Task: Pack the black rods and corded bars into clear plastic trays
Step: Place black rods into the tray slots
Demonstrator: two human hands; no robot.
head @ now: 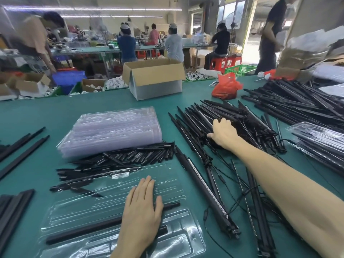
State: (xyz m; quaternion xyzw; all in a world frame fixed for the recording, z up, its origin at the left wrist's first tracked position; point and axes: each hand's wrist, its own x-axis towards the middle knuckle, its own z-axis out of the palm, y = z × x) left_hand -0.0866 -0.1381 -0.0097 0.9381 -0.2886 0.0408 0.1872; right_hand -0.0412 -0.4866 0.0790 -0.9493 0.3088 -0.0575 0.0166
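Black rod (83,229) under left hand (141,207)

Our green worktop (37,112) carries a stack of clear plastic trays (115,129), an open tray (104,194) nearer us, short black rods (119,159) between them, corded bars (242,118) heaped at right, a cardboard box (154,79) and red bag (226,88) beyond.

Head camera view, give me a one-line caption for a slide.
Left hand flat on a clear tray holding a rod; right hand in the corded bars pile.

Black rod (83,229) flat in clear tray (111,199)
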